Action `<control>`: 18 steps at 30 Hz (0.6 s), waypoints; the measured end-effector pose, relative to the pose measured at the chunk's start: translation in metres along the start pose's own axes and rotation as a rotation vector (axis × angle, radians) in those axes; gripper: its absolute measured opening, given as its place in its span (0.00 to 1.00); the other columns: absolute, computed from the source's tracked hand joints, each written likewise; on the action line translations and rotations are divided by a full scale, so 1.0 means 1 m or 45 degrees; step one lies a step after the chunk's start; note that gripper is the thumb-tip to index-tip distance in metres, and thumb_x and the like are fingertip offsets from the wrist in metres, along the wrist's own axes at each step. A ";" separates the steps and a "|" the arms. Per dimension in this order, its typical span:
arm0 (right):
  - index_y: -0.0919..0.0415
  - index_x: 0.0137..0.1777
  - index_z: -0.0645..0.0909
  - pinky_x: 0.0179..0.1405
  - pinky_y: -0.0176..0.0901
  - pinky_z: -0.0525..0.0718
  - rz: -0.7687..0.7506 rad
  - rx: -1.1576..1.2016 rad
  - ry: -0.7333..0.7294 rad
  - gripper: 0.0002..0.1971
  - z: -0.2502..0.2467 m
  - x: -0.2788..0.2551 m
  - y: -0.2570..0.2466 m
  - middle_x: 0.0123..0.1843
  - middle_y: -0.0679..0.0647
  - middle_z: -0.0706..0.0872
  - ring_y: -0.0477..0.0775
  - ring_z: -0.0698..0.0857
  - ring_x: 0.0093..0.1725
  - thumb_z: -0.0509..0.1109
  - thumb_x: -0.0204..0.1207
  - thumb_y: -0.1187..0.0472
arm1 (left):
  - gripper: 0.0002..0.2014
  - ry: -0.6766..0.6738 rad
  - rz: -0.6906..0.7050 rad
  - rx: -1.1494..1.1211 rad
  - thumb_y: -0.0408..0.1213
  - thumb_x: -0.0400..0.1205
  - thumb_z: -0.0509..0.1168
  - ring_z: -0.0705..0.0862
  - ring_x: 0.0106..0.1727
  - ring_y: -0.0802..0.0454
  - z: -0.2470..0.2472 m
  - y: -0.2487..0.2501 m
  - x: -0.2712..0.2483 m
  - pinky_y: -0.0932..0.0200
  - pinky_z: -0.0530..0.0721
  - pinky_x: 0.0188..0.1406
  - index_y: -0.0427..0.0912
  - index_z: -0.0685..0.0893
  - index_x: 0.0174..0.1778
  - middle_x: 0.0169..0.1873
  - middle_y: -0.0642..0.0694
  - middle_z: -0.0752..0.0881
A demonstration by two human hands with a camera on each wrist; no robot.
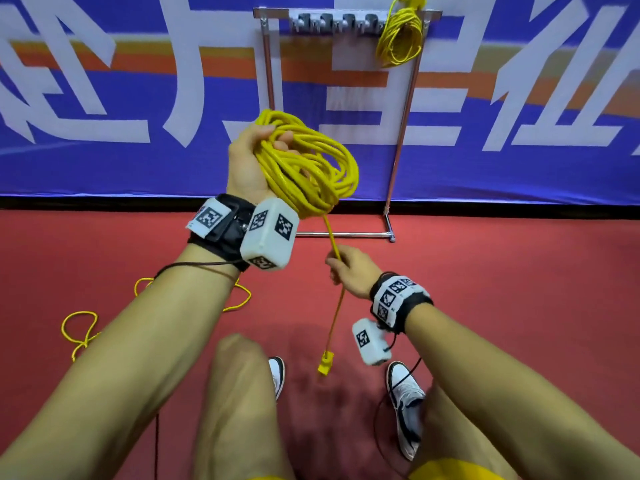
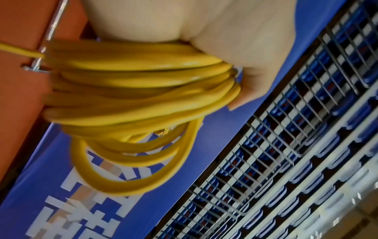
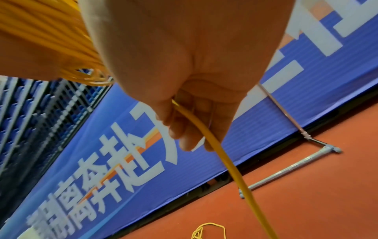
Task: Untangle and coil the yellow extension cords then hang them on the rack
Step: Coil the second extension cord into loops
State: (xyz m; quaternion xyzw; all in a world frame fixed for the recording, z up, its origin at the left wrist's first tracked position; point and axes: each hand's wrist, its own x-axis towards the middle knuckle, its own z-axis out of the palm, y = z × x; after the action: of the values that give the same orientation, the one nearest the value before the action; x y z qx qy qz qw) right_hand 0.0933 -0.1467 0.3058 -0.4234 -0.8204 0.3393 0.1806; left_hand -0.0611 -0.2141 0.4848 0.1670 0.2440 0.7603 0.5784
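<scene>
My left hand [image 1: 256, 150] is raised palm up and grips a thick coil of yellow extension cord [image 1: 311, 168], with its loops draped over the fingers [image 2: 245, 77]. A loose tail [image 1: 334, 299] drops from the coil, and my right hand [image 1: 346, 268] pinches it lower down [image 3: 184, 113]. The tail ends in a yellow plug [image 1: 325, 363] dangling just above the red floor. Another coiled yellow cord [image 1: 400, 38] hangs on the right end of the metal rack [image 1: 346, 15] by the wall. A third yellow cord [image 1: 83, 330] lies loose on the floor at left.
The rack stands against a blue banner wall [image 1: 138, 116], with grey hooks [image 1: 332, 22] along its top bar and a base bar [image 1: 346, 234] on the red floor. My legs and shoes [image 1: 405, 400] are below. Thin dark sensor cables [image 1: 381, 427] trail near my feet.
</scene>
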 end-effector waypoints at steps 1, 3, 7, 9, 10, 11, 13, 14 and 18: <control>0.60 0.48 0.79 0.42 0.50 0.87 -0.044 0.016 0.014 0.05 0.001 -0.007 -0.007 0.36 0.53 0.86 0.60 0.87 0.35 0.63 0.84 0.61 | 0.08 0.049 0.072 -0.063 0.36 0.73 0.66 0.78 0.20 0.50 -0.001 -0.002 0.002 0.63 0.78 0.26 0.33 0.81 0.34 0.25 0.46 0.79; 0.58 0.52 0.79 0.41 0.44 0.83 -0.141 -0.008 0.033 0.02 0.002 -0.016 -0.014 0.37 0.50 0.85 0.55 0.84 0.34 0.66 0.82 0.62 | 0.12 0.103 0.190 -0.095 0.39 0.79 0.65 0.79 0.24 0.47 -0.007 -0.003 0.010 0.60 0.79 0.30 0.38 0.79 0.31 0.30 0.46 0.78; 0.55 0.45 0.77 0.28 0.37 0.79 -0.044 0.357 -0.050 0.06 0.001 -0.034 -0.024 0.25 0.50 0.79 0.50 0.78 0.25 0.66 0.83 0.64 | 0.13 0.382 0.376 0.051 0.40 0.74 0.72 0.79 0.24 0.47 -0.027 -0.001 0.029 0.56 0.82 0.32 0.43 0.75 0.31 0.25 0.47 0.77; 0.58 0.43 0.76 0.25 0.39 0.81 0.127 0.665 -0.176 0.08 0.001 -0.042 -0.024 0.23 0.52 0.73 0.49 0.77 0.21 0.65 0.85 0.65 | 0.11 0.563 0.516 0.187 0.33 0.71 0.76 0.80 0.24 0.49 -0.036 -0.003 0.031 0.57 0.82 0.29 0.41 0.77 0.32 0.25 0.45 0.78; 0.58 0.42 0.75 0.27 0.42 0.82 0.190 0.719 -0.245 0.09 0.000 -0.046 -0.021 0.23 0.53 0.74 0.50 0.79 0.22 0.65 0.85 0.65 | 0.11 0.610 0.579 0.257 0.30 0.70 0.76 0.79 0.24 0.49 -0.041 -0.005 0.033 0.59 0.81 0.28 0.41 0.78 0.30 0.26 0.44 0.78; 0.58 0.42 0.75 0.27 0.42 0.82 0.227 0.690 -0.306 0.09 0.000 -0.050 -0.019 0.25 0.54 0.75 0.52 0.79 0.23 0.65 0.86 0.65 | 0.12 0.631 0.624 0.333 0.30 0.68 0.77 0.77 0.25 0.50 -0.046 -0.008 0.035 0.59 0.80 0.27 0.40 0.79 0.29 0.27 0.44 0.78; 0.58 0.44 0.76 0.25 0.42 0.79 0.184 0.494 -0.364 0.07 -0.001 -0.055 -0.016 0.29 0.55 0.79 0.52 0.78 0.24 0.64 0.85 0.63 | 0.14 0.665 0.696 0.606 0.33 0.67 0.79 0.75 0.25 0.52 -0.057 -0.014 0.039 0.60 0.77 0.27 0.44 0.78 0.28 0.27 0.49 0.77; 0.57 0.45 0.77 0.25 0.41 0.78 0.113 0.369 -0.345 0.06 -0.003 -0.056 -0.017 0.30 0.54 0.81 0.52 0.77 0.24 0.65 0.84 0.63 | 0.17 0.651 0.751 0.760 0.34 0.68 0.80 0.74 0.24 0.55 -0.062 -0.018 0.040 0.60 0.76 0.27 0.47 0.76 0.25 0.24 0.54 0.77; 0.51 0.47 0.83 0.44 0.44 0.80 -0.173 -0.260 -0.164 0.03 -0.028 -0.053 -0.034 0.37 0.49 0.88 0.54 0.84 0.39 0.67 0.79 0.57 | 0.17 0.484 0.862 1.220 0.33 0.72 0.78 0.76 0.21 0.63 -0.088 -0.030 0.045 0.65 0.76 0.29 0.45 0.77 0.23 0.22 0.56 0.81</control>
State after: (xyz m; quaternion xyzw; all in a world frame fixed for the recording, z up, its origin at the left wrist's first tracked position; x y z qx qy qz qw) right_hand 0.1205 -0.1924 0.3492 -0.3602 -0.8874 0.2673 0.1061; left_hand -0.0966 -0.1800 0.3936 0.3382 0.5906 0.7241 0.1119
